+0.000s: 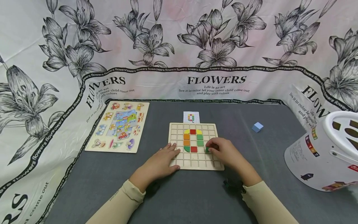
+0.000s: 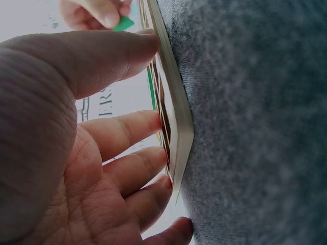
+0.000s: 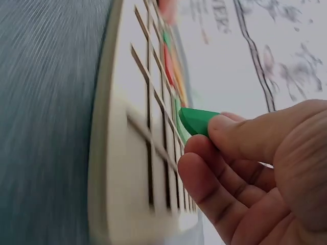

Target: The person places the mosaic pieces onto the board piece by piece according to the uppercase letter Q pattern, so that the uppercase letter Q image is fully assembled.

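My right hand pinches a green quarter-round tile between thumb and fingers, over the right part of the wooden grid board. Flat along the board's left edge, my left hand rests with its fingers spread. Tiles on the grid form an outline: a red tile between two yellow ones on top, orange tiles down the left, green square tiles down the right. At the bottom lie another green quarter-round tile and a red tile.
Behind the board lies a small pattern card with a coloured outline. A picture puzzle board is at the left. To the right are a blue block and a white lidded bucket. Flower-printed cloth borders the grey table.
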Available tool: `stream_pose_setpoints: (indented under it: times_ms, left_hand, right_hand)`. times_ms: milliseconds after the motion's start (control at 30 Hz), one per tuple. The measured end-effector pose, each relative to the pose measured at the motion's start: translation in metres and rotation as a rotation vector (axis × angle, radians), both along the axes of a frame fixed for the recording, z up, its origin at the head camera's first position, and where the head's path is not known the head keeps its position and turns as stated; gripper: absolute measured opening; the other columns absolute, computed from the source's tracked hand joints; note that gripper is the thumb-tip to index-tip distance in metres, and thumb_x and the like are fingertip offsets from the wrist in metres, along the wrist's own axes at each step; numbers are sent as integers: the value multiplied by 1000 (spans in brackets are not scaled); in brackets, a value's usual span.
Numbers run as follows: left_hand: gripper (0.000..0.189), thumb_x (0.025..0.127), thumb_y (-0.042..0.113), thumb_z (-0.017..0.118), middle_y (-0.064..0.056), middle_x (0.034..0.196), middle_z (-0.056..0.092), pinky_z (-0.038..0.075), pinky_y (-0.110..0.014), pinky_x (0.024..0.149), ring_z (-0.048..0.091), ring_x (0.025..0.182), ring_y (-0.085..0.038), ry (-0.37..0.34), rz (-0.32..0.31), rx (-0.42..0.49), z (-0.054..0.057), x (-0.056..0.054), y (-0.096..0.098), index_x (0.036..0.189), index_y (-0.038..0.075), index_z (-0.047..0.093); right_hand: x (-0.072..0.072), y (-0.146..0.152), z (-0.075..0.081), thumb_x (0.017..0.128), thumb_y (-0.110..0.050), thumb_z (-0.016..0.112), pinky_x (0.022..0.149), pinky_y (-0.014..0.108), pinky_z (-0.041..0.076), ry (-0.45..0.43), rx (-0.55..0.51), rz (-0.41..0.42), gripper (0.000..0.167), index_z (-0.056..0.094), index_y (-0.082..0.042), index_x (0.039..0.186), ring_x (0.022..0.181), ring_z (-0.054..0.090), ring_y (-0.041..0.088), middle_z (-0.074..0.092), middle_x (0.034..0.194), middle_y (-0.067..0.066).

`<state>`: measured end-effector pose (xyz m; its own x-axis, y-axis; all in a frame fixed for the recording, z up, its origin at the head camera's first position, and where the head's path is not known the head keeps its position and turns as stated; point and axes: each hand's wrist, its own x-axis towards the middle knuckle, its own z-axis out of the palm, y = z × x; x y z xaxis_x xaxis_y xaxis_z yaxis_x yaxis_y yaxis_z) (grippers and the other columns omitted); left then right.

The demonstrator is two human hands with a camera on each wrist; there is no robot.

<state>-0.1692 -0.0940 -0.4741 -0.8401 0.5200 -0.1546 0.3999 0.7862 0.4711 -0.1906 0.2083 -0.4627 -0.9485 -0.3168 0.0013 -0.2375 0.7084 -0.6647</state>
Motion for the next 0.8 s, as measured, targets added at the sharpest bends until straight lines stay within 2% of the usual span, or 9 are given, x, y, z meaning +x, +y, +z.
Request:
stream_pose_setpoints:
  times_ms: [100, 233, 533, 800]
  left_hand:
    - [68, 102, 33, 78, -16, 175, 39, 33, -63, 131, 30, 167, -37, 5, -3, 0, -1, -1, -1, 161, 8, 55]
    - [68, 102, 33, 77, -16, 175, 39, 33, -64, 130, 30, 166, -38, 10, -11, 4, -3, -2, -1, 161, 8, 55]
    - [68, 102, 33, 77, -16, 176, 38, 33, -63, 131, 29, 167, -37, 4, -3, 2, -1, -2, -1, 161, 8, 55]
    - [69, 102, 34, 78, -16, 176, 38, 33, -63, 131, 29, 167, -38, 6, -7, -2, -3, -2, -1, 161, 8, 54]
  right_hand:
    - [-9, -16, -5, 105, -6, 71, 85, 40, 58, -21, 4, 14, 9, 77, -10, 110, 92, 66, 16, 76, 106, 4]
    - [-15, -27, -10, 104, -7, 73, 88, 41, 59, -22, 19, -11, 7, 78, -11, 108, 94, 68, 17, 76, 105, 4]
    - [-14, -23, -13, 102, -5, 74, 78, 36, 53, 115, 23, 8, 9, 81, -6, 108, 88, 61, 18, 70, 107, 8]
    - [-12, -15, -15, 99, -3, 76, 78, 36, 54, 84, 84, 25, 9, 81, -7, 105, 86, 59, 17, 71, 103, 6]
